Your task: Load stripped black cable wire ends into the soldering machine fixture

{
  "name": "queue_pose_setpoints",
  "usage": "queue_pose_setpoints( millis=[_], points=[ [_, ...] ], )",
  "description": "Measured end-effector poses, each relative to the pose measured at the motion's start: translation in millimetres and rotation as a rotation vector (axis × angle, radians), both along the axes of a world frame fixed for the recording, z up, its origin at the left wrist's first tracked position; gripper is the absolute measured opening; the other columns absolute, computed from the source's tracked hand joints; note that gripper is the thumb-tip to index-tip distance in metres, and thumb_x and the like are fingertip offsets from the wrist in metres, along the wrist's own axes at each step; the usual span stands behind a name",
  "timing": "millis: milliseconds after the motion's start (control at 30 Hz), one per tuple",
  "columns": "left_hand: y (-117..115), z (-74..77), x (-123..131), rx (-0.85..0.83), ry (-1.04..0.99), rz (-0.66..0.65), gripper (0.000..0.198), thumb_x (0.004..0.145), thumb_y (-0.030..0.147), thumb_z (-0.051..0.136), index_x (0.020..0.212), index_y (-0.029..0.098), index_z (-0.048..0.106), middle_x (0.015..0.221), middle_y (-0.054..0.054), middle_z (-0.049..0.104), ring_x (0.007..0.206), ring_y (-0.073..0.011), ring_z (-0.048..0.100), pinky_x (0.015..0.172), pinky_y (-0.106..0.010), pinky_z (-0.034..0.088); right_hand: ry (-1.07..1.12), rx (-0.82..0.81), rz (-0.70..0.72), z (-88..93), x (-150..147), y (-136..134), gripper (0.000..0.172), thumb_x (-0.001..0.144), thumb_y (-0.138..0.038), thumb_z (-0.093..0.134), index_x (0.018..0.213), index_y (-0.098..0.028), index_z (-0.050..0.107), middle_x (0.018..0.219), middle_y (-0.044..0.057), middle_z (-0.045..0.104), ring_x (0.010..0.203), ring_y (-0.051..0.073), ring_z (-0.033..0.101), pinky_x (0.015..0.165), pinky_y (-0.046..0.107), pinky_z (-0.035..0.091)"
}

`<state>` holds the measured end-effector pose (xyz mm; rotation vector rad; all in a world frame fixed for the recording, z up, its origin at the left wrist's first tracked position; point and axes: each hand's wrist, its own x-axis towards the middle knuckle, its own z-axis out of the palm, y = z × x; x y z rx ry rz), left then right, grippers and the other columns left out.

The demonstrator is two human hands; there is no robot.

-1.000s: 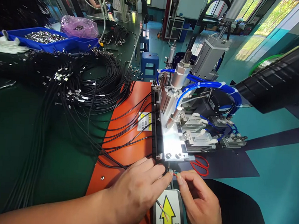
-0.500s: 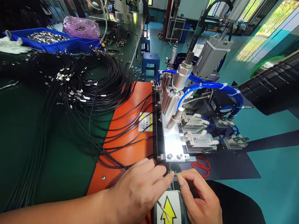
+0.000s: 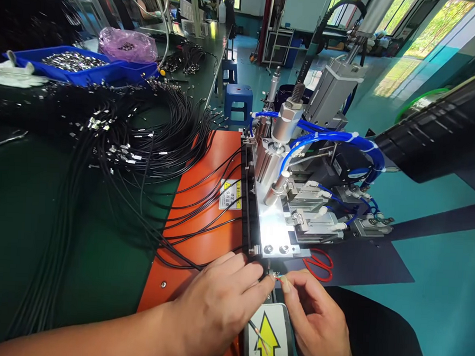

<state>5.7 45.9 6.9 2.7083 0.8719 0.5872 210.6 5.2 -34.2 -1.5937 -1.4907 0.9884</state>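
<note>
My left hand [image 3: 225, 299] is closed over a black cable at the front edge of the machine [image 3: 275, 225], thumb and forefinger pinched near its end. Thin coloured wires [image 3: 279, 278] bridge the small gap to my right hand [image 3: 320, 320], whose thumb and forefinger pinch their tips. Beneath my left palm pokes a second cable end [image 3: 256, 330] with stripped, fanned-out wires, above a white cover with a yellow arrow [image 3: 268, 336]. My left fingers partly hide the machine's slot.
Black cables [image 3: 203, 229] run over the orange plate [image 3: 218, 156] into the machine. Red-handled scissors [image 3: 319, 264] lie right of it. Coiled cables [image 3: 171, 142] and a blue tray [image 3: 111, 70] of metal parts cover the left bench. A dark lamp-like housing [image 3: 443, 125] juts in at right.
Both hands keep their pinch in nearly the same place. The coloured wires between them have shifted very slightly, and the whole view has moved a little.
</note>
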Motion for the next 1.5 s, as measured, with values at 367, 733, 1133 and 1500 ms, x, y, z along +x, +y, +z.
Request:
queue_pose_setpoints(
  millis=[367, 733, 1133, 1500],
  points=[
    [0.7, 2.0, 1.1, 0.032, -0.020, 0.006, 0.030, 0.098, 0.009, 0.038, 0.120, 0.010, 0.059, 0.082, -0.007, 0.058, 0.069, -0.0192, 0.050, 0.061, -0.032, 0.046, 0.062, -0.007, -0.076, 13.7, -3.5, -3.0, 0.023, 0.090, -0.041, 0.062, 0.081, -0.021, 0.067, 0.071, 0.002, 0.066, 0.062, 0.016, 0.064, 0.057, 0.021, 0.054],
    [0.1, 12.1, 2.3, 0.024, -0.014, 0.055, 0.035, 0.099, 0.006, 0.033, 0.117, 0.012, 0.062, 0.086, -0.008, 0.059, 0.076, -0.0197, 0.055, 0.065, -0.033, 0.056, 0.014, -0.092, 0.001, 9.1, 0.0, 1.4, 0.024, 0.095, -0.042, 0.055, 0.085, -0.021, 0.064, 0.073, 0.001, 0.066, 0.063, 0.016, 0.064, 0.057, 0.021, 0.053],
    [-1.3, 12.7, 2.3, -0.004, 0.030, 0.050, 0.037, 0.097, 0.004, 0.031, 0.113, 0.011, 0.064, 0.084, -0.009, 0.058, 0.073, -0.0202, 0.054, 0.064, -0.036, 0.055, -0.178, 0.340, 0.241, 17.6, 10.5, 13.9, 0.023, 0.097, -0.017, 0.054, 0.115, -0.025, 0.064, 0.094, 0.004, 0.065, 0.085, 0.016, 0.066, 0.078, 0.025, 0.053],
    [-0.3, 11.7, 3.6, 0.020, 0.062, 0.056, 0.038, 0.097, 0.003, 0.031, 0.113, 0.011, 0.063, 0.083, -0.008, 0.057, 0.072, -0.0191, 0.053, 0.063, -0.032, 0.054, -0.176, 0.325, 0.194, 14.7, 3.0, 18.4, 0.015, 0.098, -0.016, 0.052, 0.100, -0.022, 0.065, 0.088, 0.002, 0.061, 0.083, 0.015, 0.061, 0.076, 0.026, 0.048]
  ],
)
